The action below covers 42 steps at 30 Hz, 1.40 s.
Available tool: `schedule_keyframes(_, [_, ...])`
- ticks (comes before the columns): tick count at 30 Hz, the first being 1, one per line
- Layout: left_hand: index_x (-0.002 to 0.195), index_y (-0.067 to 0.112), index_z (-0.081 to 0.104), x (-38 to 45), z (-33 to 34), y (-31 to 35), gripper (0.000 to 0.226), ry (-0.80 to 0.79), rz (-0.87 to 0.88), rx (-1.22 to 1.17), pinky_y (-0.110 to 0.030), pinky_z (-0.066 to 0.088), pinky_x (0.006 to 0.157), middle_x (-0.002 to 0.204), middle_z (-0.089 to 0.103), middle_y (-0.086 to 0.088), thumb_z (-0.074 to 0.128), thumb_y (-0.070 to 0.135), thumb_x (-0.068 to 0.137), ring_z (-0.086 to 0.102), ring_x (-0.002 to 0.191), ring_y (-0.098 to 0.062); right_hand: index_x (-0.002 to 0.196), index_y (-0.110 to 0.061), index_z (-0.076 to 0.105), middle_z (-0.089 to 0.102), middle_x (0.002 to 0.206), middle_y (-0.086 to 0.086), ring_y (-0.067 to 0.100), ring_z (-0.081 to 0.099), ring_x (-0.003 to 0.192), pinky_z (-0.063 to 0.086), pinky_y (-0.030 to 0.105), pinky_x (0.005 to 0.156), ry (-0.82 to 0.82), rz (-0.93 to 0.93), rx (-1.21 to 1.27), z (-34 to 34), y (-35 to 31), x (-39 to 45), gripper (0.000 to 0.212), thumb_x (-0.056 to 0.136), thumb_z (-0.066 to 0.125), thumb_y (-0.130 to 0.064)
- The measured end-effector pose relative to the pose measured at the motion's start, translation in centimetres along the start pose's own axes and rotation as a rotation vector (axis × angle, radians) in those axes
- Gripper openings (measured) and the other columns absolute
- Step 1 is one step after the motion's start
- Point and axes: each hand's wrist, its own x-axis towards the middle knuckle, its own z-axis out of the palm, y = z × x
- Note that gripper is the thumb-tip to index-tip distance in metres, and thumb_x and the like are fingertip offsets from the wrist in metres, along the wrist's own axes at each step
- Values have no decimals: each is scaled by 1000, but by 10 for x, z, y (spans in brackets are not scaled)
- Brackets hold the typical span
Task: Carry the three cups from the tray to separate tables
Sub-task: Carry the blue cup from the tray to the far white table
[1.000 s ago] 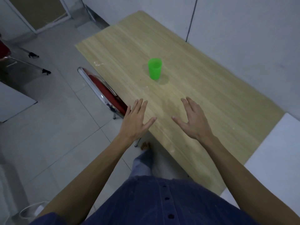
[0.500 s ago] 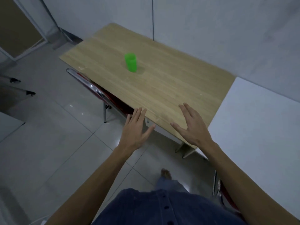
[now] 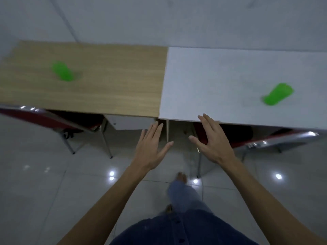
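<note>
One green cup (image 3: 62,71) stands on the wooden table (image 3: 106,82) at the left, blurred by motion. A second green cup (image 3: 277,94) stands on the white table (image 3: 221,82) at the far right. My left hand (image 3: 150,149) and my right hand (image 3: 210,142) are held out flat in front of me, fingers spread, holding nothing. Both hover over the floor just short of the tables' near edges, near the seam between them. No tray and no third cup are in view.
The two tables stand side by side against a grey wall. A red chair with a chrome frame (image 3: 53,119) is tucked under the wooden table, another (image 3: 276,138) under the white one. Glossy tiled floor (image 3: 44,183) lies below me; my foot (image 3: 180,177) is forward.
The view has swung right and back from the wooden table. The white table with a second green cup has come into view. My hands stay open and empty.
</note>
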Motion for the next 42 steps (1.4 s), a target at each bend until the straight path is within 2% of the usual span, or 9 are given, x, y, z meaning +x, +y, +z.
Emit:
schedule_keyframes(3, [165, 19, 19, 6, 29, 53, 84, -73, 150, 11, -46, 9, 130, 173, 13, 1, 34, 70, 100, 2, 160, -13, 162, -18, 35, 33, 169, 5, 25, 29, 157, 29, 50, 127, 118, 101, -8, -30, 40, -53, 89, 93, 48, -72])
schedule_keyframes(5, [165, 18, 19, 11, 47, 91, 83, -123, 255, 17, -46, 9, 130, 173, 13, 1, 36, 69, 101, 0, 160, -13, 162, -18, 36, 34, 169, 5, 24, 30, 157, 30, 49, 127, 189, 181, -9, -50, 66, -87, 87, 93, 49, -70])
schedule_keyframes(14, [164, 15, 23, 32, 151, 289, 83, -276, 706, 55, -45, 12, 130, 171, 21, -4, 36, 68, 101, 10, 160, -16, 161, -16, 35, 34, 168, 10, 29, 34, 153, 32, 52, 125, 419, 551, -79, -131, 212, -238, 88, 94, 44, -73])
schedule_keyframes(19, [164, 15, 22, 41, 236, 416, 83, -387, 860, 63, -45, 10, 130, 172, 18, -3, 38, 67, 102, 4, 160, -13, 161, -17, 34, 31, 170, 10, 27, 29, 156, 26, 50, 128, 502, 733, -89, -182, 309, -327, 89, 93, 43, -73])
schedule_keyframes(25, [163, 13, 24, 38, 327, 578, 83, -492, 992, 47, -47, 13, 130, 171, 23, -7, 44, 65, 101, 11, 160, -19, 163, -21, 29, 27, 171, 9, 28, 26, 157, 26, 51, 127, 546, 946, -88, -248, 399, -432, 90, 93, 41, -76])
schedule_keyframes(29, [164, 15, 20, 27, 372, 673, 86, -587, 1080, 33, -38, 3, 128, 172, 20, -7, 34, 70, 100, 11, 160, -20, 162, -17, 33, 33, 168, 13, 32, 33, 153, 30, 51, 125, 581, 1092, -101, -278, 443, -492, 92, 92, 41, -76])
schedule_keyframes(35, [164, 14, 21, 25, 451, 791, 89, -729, 1216, 29, -46, 10, 129, 172, 19, -7, 31, 72, 97, 11, 160, -21, 163, -16, 30, 29, 170, 15, 32, 30, 154, 26, 54, 126, 653, 1297, -63, -309, 514, -555, 95, 91, 39, -78])
schedule_keyframes(39, [163, 13, 22, 39, 513, 872, 92, -801, 1330, 36, -48, 12, 129, 172, 20, -7, 26, 74, 94, 12, 160, -21, 157, -9, 42, 41, 162, 21, 38, 43, 145, 36, 59, 118, 731, 1410, -94, -331, 574, -583, 92, 91, 45, -74])
schedule_keyframes(42, [163, 15, 24, 57, 562, 938, 89, -834, 1434, 46, -50, 14, 129, 171, 22, -6, 28, 73, 96, 12, 160, -20, 157, -9, 41, 41, 162, 20, 36, 42, 146, 35, 57, 120, 777, 1510, -72, -352, 620, -594, 90, 93, 45, -72])
